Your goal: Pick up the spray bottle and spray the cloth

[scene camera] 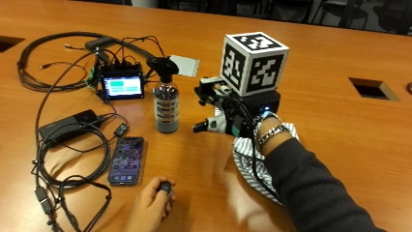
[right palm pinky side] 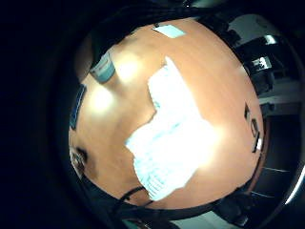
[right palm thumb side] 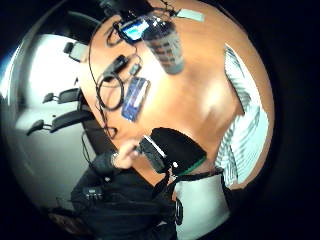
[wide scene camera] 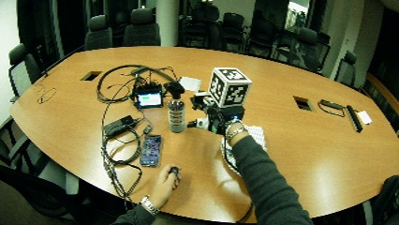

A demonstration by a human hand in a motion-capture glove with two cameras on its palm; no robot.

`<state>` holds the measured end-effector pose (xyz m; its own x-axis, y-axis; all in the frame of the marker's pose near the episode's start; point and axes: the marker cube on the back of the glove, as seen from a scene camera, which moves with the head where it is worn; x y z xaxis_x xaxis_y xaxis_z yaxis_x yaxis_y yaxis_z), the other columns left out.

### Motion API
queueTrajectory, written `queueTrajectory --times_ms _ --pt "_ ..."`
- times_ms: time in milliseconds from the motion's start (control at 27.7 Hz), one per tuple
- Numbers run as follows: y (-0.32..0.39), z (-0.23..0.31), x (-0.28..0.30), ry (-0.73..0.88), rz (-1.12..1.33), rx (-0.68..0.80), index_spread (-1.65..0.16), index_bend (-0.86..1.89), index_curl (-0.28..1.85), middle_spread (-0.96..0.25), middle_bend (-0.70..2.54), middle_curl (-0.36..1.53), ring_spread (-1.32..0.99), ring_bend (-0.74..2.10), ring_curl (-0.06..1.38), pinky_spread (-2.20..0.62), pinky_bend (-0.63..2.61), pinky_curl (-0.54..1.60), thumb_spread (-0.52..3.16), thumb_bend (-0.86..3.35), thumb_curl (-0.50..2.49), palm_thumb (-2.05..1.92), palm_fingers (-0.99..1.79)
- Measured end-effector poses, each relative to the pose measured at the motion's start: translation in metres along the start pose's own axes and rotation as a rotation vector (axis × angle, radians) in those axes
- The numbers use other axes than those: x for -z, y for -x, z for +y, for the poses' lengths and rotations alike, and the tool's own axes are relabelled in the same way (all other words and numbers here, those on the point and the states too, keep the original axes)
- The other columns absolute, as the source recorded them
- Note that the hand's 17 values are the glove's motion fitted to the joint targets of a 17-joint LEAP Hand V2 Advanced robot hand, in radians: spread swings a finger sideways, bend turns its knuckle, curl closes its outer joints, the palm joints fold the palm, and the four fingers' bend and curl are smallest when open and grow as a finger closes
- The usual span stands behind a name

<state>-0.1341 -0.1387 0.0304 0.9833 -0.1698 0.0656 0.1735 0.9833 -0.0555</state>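
Note:
A clear spray bottle (scene camera: pixel 166 104) with a black trigger head stands upright on the wooden table (scene camera: pixel 334 48). It also shows in the wide outside view as the spray bottle (wide scene camera: pixel 176 112) and in the thumb side palm view as the bottle (right palm thumb side: pixel 165 45). My gloved right hand (scene camera: pixel 219 113) hovers just right of it, fingers spread toward it and not touching, holding nothing. A white, blue-striped cloth (scene camera: pixel 248 157) lies on the table under my wrist and forearm. The same cloth (right palm pinky side: pixel 171 138) fills much of the little finger side palm view.
Left of the bottle lie a phone (scene camera: pixel 127 159), a small lit screen (scene camera: pixel 122 87), a power adapter (scene camera: pixel 67 125) and looping cables (scene camera: pixel 45 53). The person's bare left hand (scene camera: pixel 151 203) holds a small black clicker (scene camera: pixel 165 187). A table cutout (scene camera: pixel 372 88) is at the right.

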Motion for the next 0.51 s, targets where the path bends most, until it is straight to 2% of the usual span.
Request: queueTrajectory --times_ms 217,506 --pt "0.009 0.062 -0.011 0.101 0.042 0.053 -0.36 0.11 0.26 -0.08 0.22 0.38 -0.06 0.36 0.34 0.26 0.45 0.35 0.98 -0.05 0.41 0.42 0.15" --pt "0.007 0.123 -0.006 0.058 0.057 -0.008 -0.38 0.14 0.25 -0.07 0.23 0.38 -0.05 0.36 0.33 0.27 0.43 0.34 1.01 -0.03 0.37 0.40 0.18"
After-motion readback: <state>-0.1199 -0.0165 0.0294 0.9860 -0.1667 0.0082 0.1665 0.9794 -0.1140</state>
